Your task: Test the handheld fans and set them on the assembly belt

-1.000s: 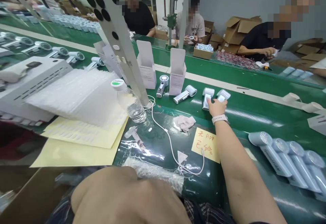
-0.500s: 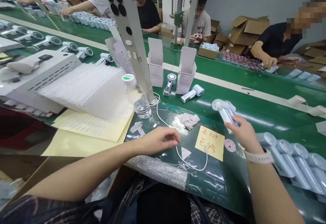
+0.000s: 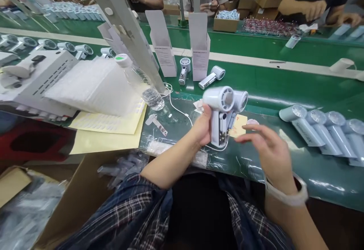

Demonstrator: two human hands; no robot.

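Now left hand [image 3: 202, 125] grip clamps two white fans [image 3: 223, 108] over green bench [image 3: 273, 87]; right hand [image 3: 265, 146] spread, empty

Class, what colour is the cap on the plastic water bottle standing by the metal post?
The cap is white with a green top, seen in the head view.

Single head-worn camera, looking forward and steeply down from the seated person's own eye line, close over the lap and near edge of the green tabletop [image 3: 284, 91], far side with co-workers along the top edge, no second view
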